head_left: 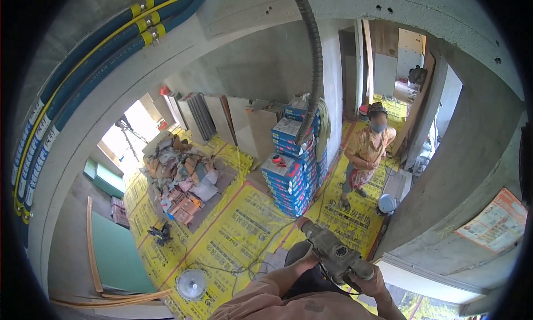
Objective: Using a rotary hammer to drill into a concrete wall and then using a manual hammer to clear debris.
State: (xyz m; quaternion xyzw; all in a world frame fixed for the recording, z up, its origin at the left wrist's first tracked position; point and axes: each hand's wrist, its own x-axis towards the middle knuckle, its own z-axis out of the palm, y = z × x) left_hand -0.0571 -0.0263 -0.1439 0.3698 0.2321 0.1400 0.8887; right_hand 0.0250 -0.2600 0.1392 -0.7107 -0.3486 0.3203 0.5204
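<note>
I hold a dusty grey-green power tool (333, 249) that looks like a rotary hammer, low at the right of centre, its red-banded nose pointing up and left and a black cord hanging beneath. My left hand (306, 260) is closed on it below the front part, fingers partly hidden behind its body. My right hand (371, 282) grips its rear end. A dark corrugated conduit (312, 53) hangs from overhead, and blue pipes (100, 53) with a yellow line run along the upper left.
A person (367, 150) in a cap stands below right beside a bucket (387, 203). Stacked blue boxes (283, 184), a debris heap (177, 173), leaning boards (200, 117), a fan-like round object (191, 284) and cords lie around the yellow sheeting (247, 214). A concrete wall (488, 164) curves close at right.
</note>
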